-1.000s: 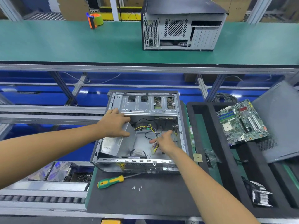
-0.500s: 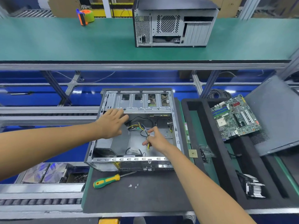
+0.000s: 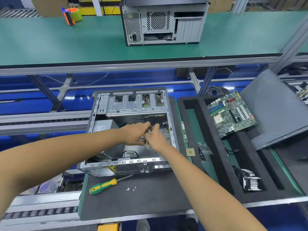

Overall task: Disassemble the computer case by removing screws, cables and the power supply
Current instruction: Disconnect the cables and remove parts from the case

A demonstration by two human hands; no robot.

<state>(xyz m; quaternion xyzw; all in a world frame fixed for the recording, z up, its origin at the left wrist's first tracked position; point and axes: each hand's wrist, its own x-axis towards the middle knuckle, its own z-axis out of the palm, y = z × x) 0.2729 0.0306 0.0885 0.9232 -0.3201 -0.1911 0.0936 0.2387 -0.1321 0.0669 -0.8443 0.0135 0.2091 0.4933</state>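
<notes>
We are mid-teardown. The open grey steel computer case point(image 3: 131, 130) lies on its side on the black foam mat point(image 3: 138, 199) at the near edge of the tabletop. Its side panel is off; the dark grey metal panel point(image 3: 275, 110) leaning at far right is probably that one. The green motherboard point(image 3: 230, 113) is already out, resting across the black foam tray point(image 3: 223, 164) to the right. The silver finned heatsink point(image 3: 250, 181) sits in a tray slot nearer us.

Still to do, as we judge it: the silver box power supply point(image 3: 102, 126) sits in the case's left side, and the yellow-and-black cable bundle point(image 3: 147, 144) is still inside. Both hands meet over the middle of the case. Our left hand point(image 3: 135, 134) is curled around the bundle, and our right hand point(image 3: 155, 137) pinches at it; we cannot see which connector it is.

Counts, largest first:
- 2 cases: ours, plus a closed black-and-silver tower case point(image 3: 164, 22) on the far green conveyor belt point(image 3: 66, 42).
- 1 loose panel, 1 tray, 1 motherboard, 1 power supply, 1 heatsink.
- 1 green-and-yellow-handled screwdriver point(image 3: 104, 185) on the mat, untouched.
- 1 orange-and-green tape dispenser point(image 3: 72, 15) on the belt.
- 3 small silver screws point(image 3: 131, 189) loose beside the screwdriver tip.
</notes>
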